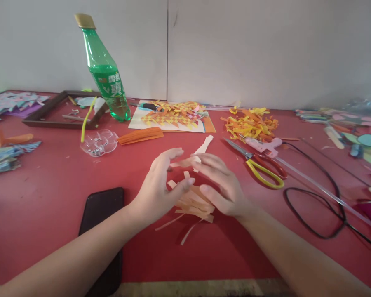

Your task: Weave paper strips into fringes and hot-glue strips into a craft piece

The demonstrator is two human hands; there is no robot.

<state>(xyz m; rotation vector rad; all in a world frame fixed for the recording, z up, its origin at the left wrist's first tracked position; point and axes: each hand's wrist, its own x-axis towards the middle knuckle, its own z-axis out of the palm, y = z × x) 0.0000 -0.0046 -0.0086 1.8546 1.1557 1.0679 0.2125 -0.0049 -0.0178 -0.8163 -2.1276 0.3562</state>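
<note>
My left hand [159, 181] and my right hand [221, 183] hover over a loose pile of pale peach paper strips [194, 202]. Both have thumb and fingers apart. One slightly blurred paper strip [184, 162] spans the gap between my hands, its end at my right fingertips; I cannot tell whether it is gripped. Just beyond my right fingers lies a paler bundle of strips [204, 146], partly hidden by them. Scissors [258, 163] with red and yellow handles lie to the right of my right hand, blades partly open. A black phone [103, 206] lies partly under my left forearm.
A green soda bottle [106, 76] stands at the back left beside a dark frame [58, 125] and clear dish [99, 143]. Orange strips [140, 135], a woven paper piece [173, 117] and yellow-orange scraps [250, 125] lie behind. A pink glue gun [264, 145] trails black cable rightward.
</note>
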